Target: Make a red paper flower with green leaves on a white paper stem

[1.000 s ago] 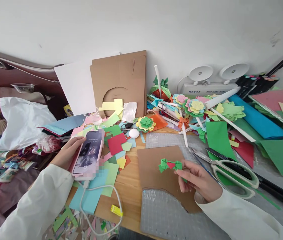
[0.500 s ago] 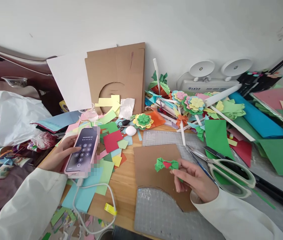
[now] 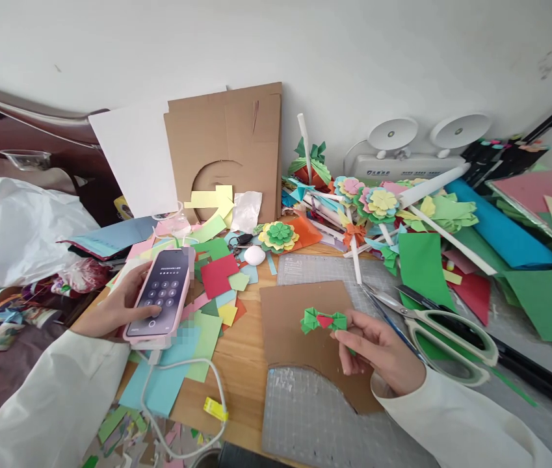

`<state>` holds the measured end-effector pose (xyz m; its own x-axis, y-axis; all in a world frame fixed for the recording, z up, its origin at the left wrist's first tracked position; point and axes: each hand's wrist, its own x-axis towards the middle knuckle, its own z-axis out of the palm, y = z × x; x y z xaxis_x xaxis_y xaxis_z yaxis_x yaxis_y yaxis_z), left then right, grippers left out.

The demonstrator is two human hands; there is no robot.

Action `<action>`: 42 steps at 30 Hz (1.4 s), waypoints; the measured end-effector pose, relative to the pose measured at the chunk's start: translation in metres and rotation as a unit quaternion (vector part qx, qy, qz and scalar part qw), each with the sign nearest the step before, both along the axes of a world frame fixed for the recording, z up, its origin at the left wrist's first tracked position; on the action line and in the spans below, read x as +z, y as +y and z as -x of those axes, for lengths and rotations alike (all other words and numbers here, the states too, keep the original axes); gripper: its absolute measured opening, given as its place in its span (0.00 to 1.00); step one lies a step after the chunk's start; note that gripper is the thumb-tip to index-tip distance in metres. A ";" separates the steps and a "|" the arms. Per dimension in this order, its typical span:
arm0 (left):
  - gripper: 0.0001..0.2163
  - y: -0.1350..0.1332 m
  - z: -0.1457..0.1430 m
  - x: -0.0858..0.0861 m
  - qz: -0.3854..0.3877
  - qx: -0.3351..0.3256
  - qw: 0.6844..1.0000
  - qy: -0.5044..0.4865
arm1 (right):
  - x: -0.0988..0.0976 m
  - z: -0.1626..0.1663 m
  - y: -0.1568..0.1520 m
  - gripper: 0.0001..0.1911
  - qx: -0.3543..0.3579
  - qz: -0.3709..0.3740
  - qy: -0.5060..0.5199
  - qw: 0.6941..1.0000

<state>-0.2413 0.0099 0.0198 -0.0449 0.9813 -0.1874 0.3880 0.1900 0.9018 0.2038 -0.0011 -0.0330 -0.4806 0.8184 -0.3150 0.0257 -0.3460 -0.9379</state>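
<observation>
Lowest in the frame, two white sleeves come in from the bottom corners over a grey gridded cutting mat (image 3: 305,422), and a white charging cable (image 3: 178,390) loops across the wooden tabletop (image 3: 241,364) at lower centre-left. Just above it, left of centre, the left hand (image 3: 119,305) has its fingers (image 3: 132,276) wrapped round a pink-cased phone (image 3: 158,296) held tilted above a scatter of coloured paper squares (image 3: 222,276). A second ago the screen showed a lock picture; now it shows a number keypad, and the thumb has come onto the lower keys. Right of centre, the right hand (image 3: 378,348) rests on a brown cardboard offcut with a curved cut edge (image 3: 295,338), its fingers (image 3: 351,320) pinched together on the right end of a green folded paper bow with a red centre (image 3: 323,320), which has barely moved over the cardboard. To my eye the paper work is paused and the phone has the attention. Further right lie white-handled scissors (image 3: 451,331), blades pointing toward the middle of the frame. Beyond, at upper centre, layered paper flowers (image 3: 279,235) and rolled white paper sticks pile up among green, red and blue sheets. At the far edge a tall brown cardboard sheet with a round cut-out (image 3: 236,143) leans on the wall, a white twin-headed lamp (image 3: 417,153) sits to its right, and a crumpled white plastic bag (image 3: 26,227) lies at far left.
</observation>
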 end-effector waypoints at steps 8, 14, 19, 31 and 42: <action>0.33 0.009 -0.019 0.002 0.015 0.091 0.992 0.091 | 0.003 0.001 -0.001 0.21 0.001 0.002 0.008 1.000; 0.29 0.011 -0.021 0.004 0.010 0.123 0.990 0.067 | 0.000 0.000 0.000 0.21 0.006 -0.002 0.005 1.000; 0.33 0.012 -0.025 0.007 0.010 0.106 0.991 0.085 | 0.001 0.000 0.000 0.21 0.005 -0.006 -0.003 1.000; 0.24 0.013 -0.016 0.013 -0.080 0.073 0.972 0.207 | 0.009 0.003 0.000 0.22 0.000 -0.006 -0.011 1.000; 0.24 0.021 -0.007 0.018 -0.105 -0.074 0.890 0.436 | 0.007 0.002 0.000 0.23 0.005 -0.005 -0.014 1.000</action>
